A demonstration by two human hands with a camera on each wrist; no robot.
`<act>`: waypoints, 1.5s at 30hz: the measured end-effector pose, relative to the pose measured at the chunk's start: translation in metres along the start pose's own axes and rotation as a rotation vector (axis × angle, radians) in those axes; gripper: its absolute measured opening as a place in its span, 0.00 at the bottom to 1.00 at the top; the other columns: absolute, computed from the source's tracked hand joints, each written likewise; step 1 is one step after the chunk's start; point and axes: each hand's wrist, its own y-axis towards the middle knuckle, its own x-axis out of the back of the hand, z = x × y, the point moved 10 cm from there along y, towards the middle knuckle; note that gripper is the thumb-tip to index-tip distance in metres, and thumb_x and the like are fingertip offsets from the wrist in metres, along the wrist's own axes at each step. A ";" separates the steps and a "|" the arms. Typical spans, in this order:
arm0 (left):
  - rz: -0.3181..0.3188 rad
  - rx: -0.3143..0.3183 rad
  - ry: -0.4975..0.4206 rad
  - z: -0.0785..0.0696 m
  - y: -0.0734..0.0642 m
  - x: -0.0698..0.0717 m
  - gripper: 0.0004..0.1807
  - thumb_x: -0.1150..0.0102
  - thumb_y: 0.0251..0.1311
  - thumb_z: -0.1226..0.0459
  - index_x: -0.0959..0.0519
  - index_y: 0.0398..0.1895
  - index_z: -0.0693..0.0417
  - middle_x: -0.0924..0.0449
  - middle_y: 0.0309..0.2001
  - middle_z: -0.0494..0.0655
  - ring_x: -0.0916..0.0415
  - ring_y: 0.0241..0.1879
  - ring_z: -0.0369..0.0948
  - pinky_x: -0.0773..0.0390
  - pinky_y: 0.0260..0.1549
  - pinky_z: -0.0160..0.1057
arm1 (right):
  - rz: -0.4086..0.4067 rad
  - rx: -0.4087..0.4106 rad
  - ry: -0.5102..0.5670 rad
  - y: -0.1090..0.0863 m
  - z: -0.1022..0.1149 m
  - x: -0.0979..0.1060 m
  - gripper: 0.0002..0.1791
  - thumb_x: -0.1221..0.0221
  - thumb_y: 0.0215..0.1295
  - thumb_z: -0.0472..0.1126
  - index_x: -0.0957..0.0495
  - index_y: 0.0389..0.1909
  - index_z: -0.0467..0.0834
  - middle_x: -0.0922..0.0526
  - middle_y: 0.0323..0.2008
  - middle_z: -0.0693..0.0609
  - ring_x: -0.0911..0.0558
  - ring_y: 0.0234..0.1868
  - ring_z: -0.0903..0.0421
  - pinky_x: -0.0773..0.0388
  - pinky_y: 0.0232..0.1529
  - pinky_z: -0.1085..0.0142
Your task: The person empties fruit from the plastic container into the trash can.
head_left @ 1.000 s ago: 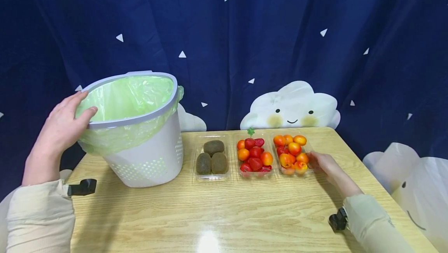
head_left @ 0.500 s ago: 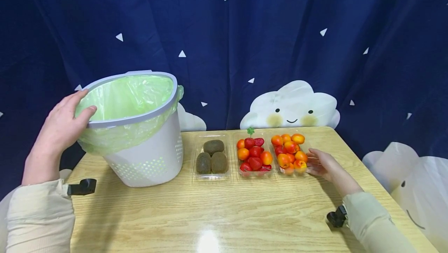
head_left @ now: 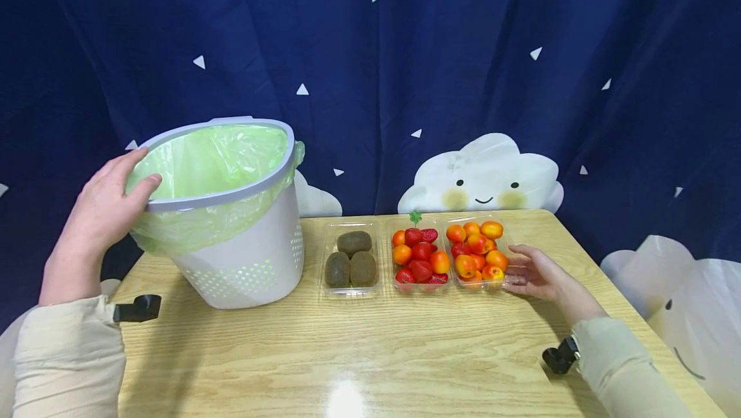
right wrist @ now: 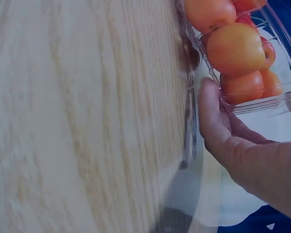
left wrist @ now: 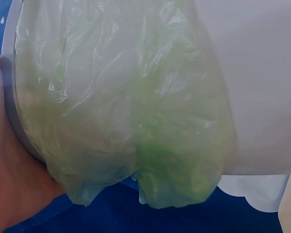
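My left hand (head_left: 104, 212) rests with extended fingers on the rim of a pale grey bin (head_left: 272, 231). The thumb reaches over the rim; a light green bag (left wrist: 174, 97) lines the bin and hangs over its outside. At the right, my right hand (head_left: 541, 276) has its fingers straight and spread at the right side of a clear plastic box (right wrist: 254, 104). Small orange-red fruits (right wrist: 235, 47) fill this box. Its thumb tip meets the box's near corner in the right wrist view. A second box with strawberries (head_left: 421, 270) and orange fruits stands directly left of it.
Three kiwis (head_left: 363, 269) sit in another clear box (head_left: 347, 293) between the bin and the strawberries. All stand along the back of a wooden table (head_left: 324, 347), with a dark blue curtain (head_left: 347, 32) behind. A small green leafy sprig (head_left: 415, 217) shows behind the strawberries.
The box of orange-red fruits has shifted left toward the strawberry box. My right hand has opened out, its fingers spreading beside the box. The left hand stays on the bin rim.
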 end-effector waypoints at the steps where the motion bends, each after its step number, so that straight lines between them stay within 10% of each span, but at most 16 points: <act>1: 0.000 0.001 0.000 0.000 0.000 0.000 0.32 0.62 0.64 0.54 0.48 0.69 0.57 0.49 0.67 0.67 0.53 0.65 0.63 0.53 0.61 0.62 | 0.003 -0.006 -0.003 0.000 0.000 -0.001 0.44 0.57 0.66 0.57 0.63 0.67 0.31 0.29 0.39 0.48 0.23 0.39 0.55 0.24 0.48 0.59; 9: 0.004 -0.007 0.005 -0.001 0.000 -0.001 0.32 0.62 0.64 0.53 0.48 0.69 0.60 0.50 0.67 0.67 0.55 0.65 0.64 0.54 0.61 0.62 | 0.017 -0.034 0.015 -0.004 -0.002 0.000 0.42 0.56 0.65 0.58 0.60 0.67 0.34 0.29 0.39 0.48 0.23 0.39 0.53 0.25 0.50 0.57; 16: 0.039 0.019 0.041 0.000 0.001 -0.003 0.34 0.64 0.64 0.52 0.49 0.69 0.61 0.52 0.67 0.68 0.56 0.65 0.66 0.53 0.59 0.64 | 0.057 -0.035 0.056 -0.007 0.002 0.003 0.22 0.54 0.64 0.57 0.32 0.43 0.41 0.26 0.37 0.50 0.23 0.39 0.53 0.26 0.51 0.57; 25: 0.090 0.076 0.084 0.006 0.001 -0.005 0.37 0.66 0.64 0.47 0.51 0.69 0.62 0.55 0.66 0.73 0.55 0.64 0.67 0.51 0.55 0.67 | 0.299 0.013 0.154 -0.017 0.023 -0.014 0.26 0.66 0.69 0.56 0.25 0.36 0.43 0.18 0.35 0.51 0.19 0.38 0.56 0.24 0.48 0.63; 45: 0.119 0.155 0.096 0.015 -0.005 -0.003 0.40 0.70 0.64 0.45 0.54 0.68 0.67 0.56 0.64 0.76 0.55 0.61 0.71 0.50 0.53 0.68 | 0.175 0.074 0.172 -0.022 0.078 -0.043 0.26 0.58 0.65 0.58 0.24 0.28 0.41 0.22 0.33 0.48 0.21 0.37 0.54 0.23 0.42 0.63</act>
